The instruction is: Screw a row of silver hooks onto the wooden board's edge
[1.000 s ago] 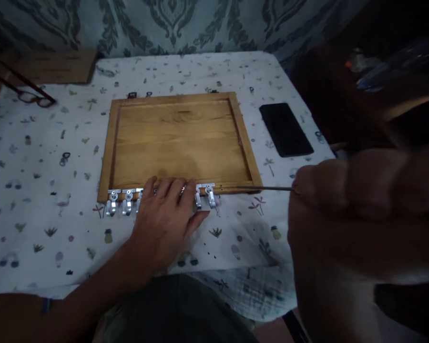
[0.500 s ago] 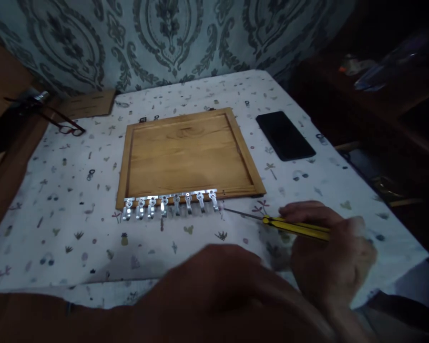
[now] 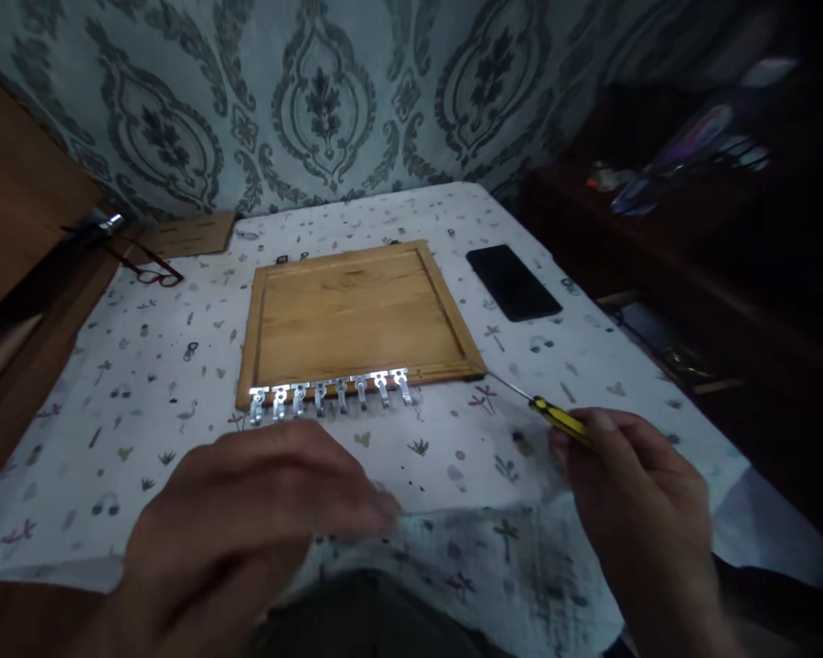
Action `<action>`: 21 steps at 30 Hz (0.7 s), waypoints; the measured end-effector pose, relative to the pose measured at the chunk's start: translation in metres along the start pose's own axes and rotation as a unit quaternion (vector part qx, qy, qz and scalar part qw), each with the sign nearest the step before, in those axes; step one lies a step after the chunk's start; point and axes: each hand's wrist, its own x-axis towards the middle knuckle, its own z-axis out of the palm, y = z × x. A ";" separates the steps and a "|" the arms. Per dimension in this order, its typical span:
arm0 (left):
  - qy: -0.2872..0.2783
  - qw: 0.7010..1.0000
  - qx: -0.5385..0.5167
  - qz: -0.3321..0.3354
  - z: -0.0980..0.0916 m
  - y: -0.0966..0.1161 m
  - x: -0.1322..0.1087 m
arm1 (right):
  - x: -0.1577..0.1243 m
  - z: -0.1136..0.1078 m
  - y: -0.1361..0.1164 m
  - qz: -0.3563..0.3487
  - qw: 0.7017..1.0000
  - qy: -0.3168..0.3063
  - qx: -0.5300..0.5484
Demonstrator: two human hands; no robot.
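My right hand (image 3: 641, 498) is closed around the yellow-and-black handle of a screwdriver (image 3: 562, 420). Its thin shaft points left, and the tip appears at the near right corner of a framed wooden board (image 3: 357, 315); contact is hard to judge. Along the board's near edge lies a metal hook rail (image 3: 325, 390) with several silver hooks hanging over the side. My left hand (image 3: 253, 512) is in front of the rail, blurred, with its fingers bent and held together. Whatever may be between those fingertips is hidden.
A black phone (image 3: 514, 283) lies right of the board. Eyeglasses (image 3: 157, 274) and a piece of cardboard (image 3: 188, 235) are at the back left. The printed cloth (image 3: 144, 366) covers the table. Dark furniture (image 3: 665, 247) stands to the right.
My left hand has pulled back leftward from in front of my right arm. My right hand has shifted its hold on the screwdriver, whose tip moved from the rail's end to the board's corner.
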 end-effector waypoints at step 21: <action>0.171 0.964 0.091 -0.183 -0.090 -0.175 0.033 | 0.052 0.071 -0.021 -0.310 0.916 -0.083 -0.243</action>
